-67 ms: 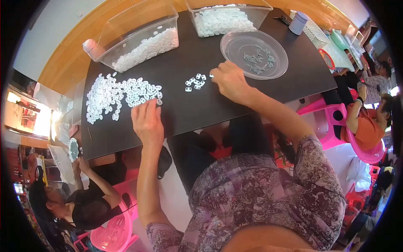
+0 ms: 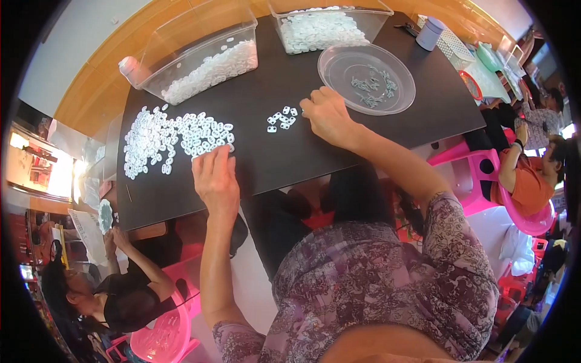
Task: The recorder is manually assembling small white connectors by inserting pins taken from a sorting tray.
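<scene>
On the dark table, my left hand [image 2: 216, 183] lies at the near edge of a wide spread of small white oval pieces with holes [image 2: 203, 134]. Its fingers are stretched forward and down, slightly apart, and a white piece shows beside the fingertips. My right hand [image 2: 331, 119] is curled with its fingertips pinched down at the table, just right of a small group of white pieces [image 2: 282, 118]. Whatever lies under those fingertips is mostly hidden. Just beyond my right hand sits a round clear tray [image 2: 333, 68] with small grey-green parts [image 2: 369, 91] inside.
Two clear bins, one at the far left [image 2: 251, 27] and one at the back [image 2: 378, 27], hold more white pieces. A lidded grey-lilac cup [image 2: 430, 34] stands at the far right. People sit at the left [image 2: 130, 296] and right [image 2: 529, 181] on pink chairs.
My left hand has shifted slightly right and nearer to me. My right hand has moved a little left, and the white bit at its fingertips is now largely covered.
</scene>
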### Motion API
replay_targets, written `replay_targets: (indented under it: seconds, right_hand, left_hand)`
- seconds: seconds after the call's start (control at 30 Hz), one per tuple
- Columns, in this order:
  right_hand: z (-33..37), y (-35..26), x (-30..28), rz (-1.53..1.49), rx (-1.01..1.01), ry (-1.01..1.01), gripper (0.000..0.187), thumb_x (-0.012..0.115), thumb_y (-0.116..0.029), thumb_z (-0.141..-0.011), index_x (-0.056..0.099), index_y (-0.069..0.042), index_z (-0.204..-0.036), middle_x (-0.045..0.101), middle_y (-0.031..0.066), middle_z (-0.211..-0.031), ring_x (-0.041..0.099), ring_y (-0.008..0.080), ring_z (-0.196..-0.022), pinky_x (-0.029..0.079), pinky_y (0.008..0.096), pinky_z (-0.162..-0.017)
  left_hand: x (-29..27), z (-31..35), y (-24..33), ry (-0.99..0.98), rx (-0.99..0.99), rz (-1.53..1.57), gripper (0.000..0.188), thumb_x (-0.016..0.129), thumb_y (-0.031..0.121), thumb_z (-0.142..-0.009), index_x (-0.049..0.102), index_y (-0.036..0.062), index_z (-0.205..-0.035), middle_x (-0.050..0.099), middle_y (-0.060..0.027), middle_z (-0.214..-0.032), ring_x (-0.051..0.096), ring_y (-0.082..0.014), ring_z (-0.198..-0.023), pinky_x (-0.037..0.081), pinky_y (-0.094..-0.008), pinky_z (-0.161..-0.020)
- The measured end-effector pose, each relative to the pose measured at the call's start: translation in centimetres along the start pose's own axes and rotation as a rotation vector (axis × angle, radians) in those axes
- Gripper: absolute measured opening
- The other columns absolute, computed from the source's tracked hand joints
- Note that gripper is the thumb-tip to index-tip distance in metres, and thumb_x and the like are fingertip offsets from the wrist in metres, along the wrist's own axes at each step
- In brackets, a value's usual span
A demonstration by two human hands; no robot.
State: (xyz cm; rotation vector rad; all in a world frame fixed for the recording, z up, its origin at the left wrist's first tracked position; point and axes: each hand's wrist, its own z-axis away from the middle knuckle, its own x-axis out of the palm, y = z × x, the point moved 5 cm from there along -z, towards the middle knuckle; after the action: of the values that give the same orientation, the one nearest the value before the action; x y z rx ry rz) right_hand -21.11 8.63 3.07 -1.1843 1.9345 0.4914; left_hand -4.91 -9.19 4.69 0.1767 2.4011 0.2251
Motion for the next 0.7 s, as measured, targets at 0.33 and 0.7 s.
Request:
replay_targets:
  seconds: [0.33,0.7]
  right_hand:
    - [-0.1,1.1,1.5,-0.054,0.090,-0.117,0.003,0.060,-0.003,-0.068,0.057,-0.002,-0.069,0.058,0.0143,-0.073,0.056,0.0318,-0.074,0.044,0.0403,-0.067]
    - [1.1,-5.9,-3.4,-0.360,-0.136,0.182,0.005,0.062,-0.003,-0.075,0.061,-0.002,-0.079,0.058,0.0094,-0.074,0.053,0.0279,-0.066,0.044,0.0362,-0.059]
  left_hand:
    - [2.6,1.6,-1.8,-0.086,-0.058,-0.050,0.020,0.064,0.003,-0.071,0.064,0.0058,-0.091,0.060,-0.0047,-0.087,0.052,-0.0254,-0.080,0.044,-0.0356,-0.071]
    - [1.8,1.4,3.1,-0.127,-0.477,0.597,0.017,0.066,0.008,-0.081,0.065,0.0017,-0.097,0.061,-0.0041,-0.088,0.056,-0.0125,-0.076,0.045,-0.0255,-0.070]
